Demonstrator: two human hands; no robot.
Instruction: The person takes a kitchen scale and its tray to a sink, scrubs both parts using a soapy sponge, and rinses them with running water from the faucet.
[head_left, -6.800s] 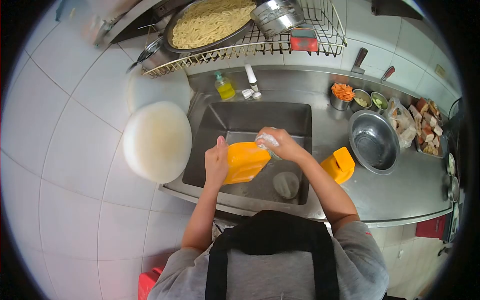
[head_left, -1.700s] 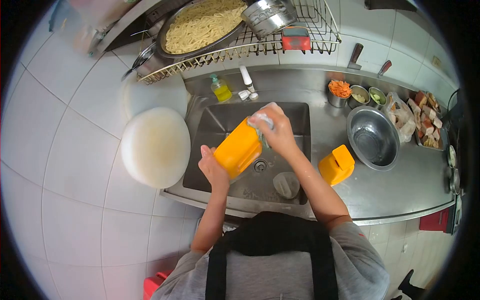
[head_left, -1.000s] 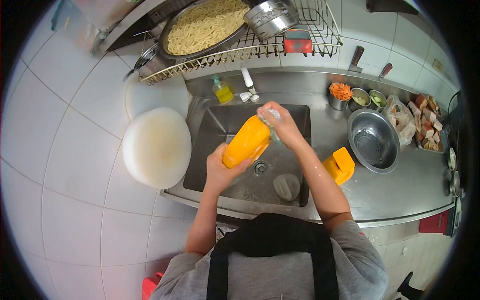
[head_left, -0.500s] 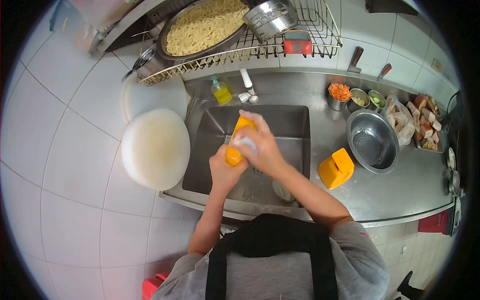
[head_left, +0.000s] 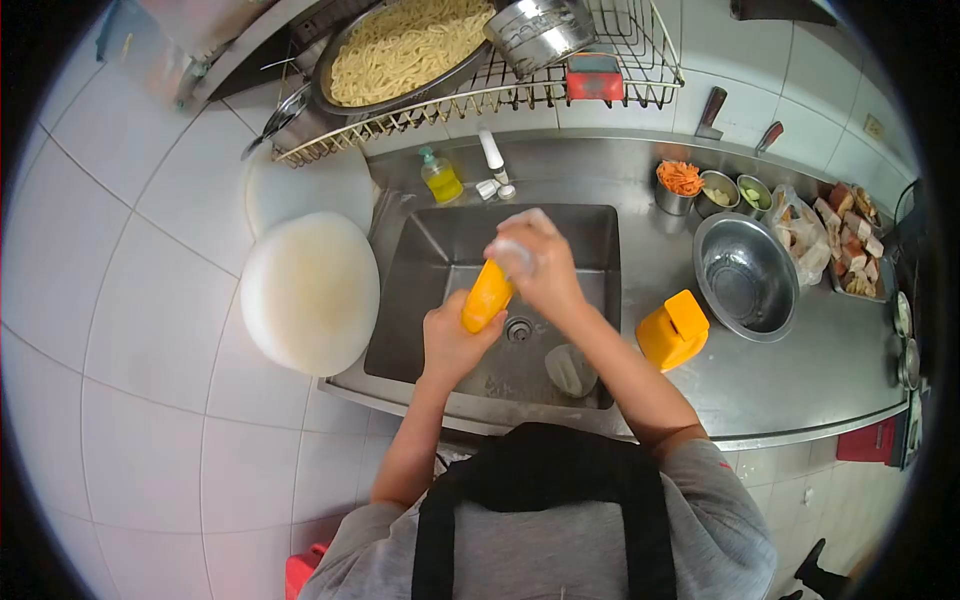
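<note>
Here we are over the sink (head_left: 585, 240), and the yellow container (head_left: 487, 297) sits right between the two hands, above the basin and near the drain (head_left: 519, 330). We see its long axis slanting: low end toward the left hand (head_left: 456, 341), high end toward the right hand (head_left: 543, 268). The left is clamped round that low end, thumb along the side. The right, blurred, curls over a pale wad (head_left: 516, 257) at the high end; how hard it presses, we cannot tell. So the hands are apart, one at each end. Below, nearer the right forearm, we spot a clear tub (head_left: 571, 371) on the basin floor; a second yellow container (head_left: 672, 331) stands on the counter (head_left: 790, 390) beyond that forearm.
</note>
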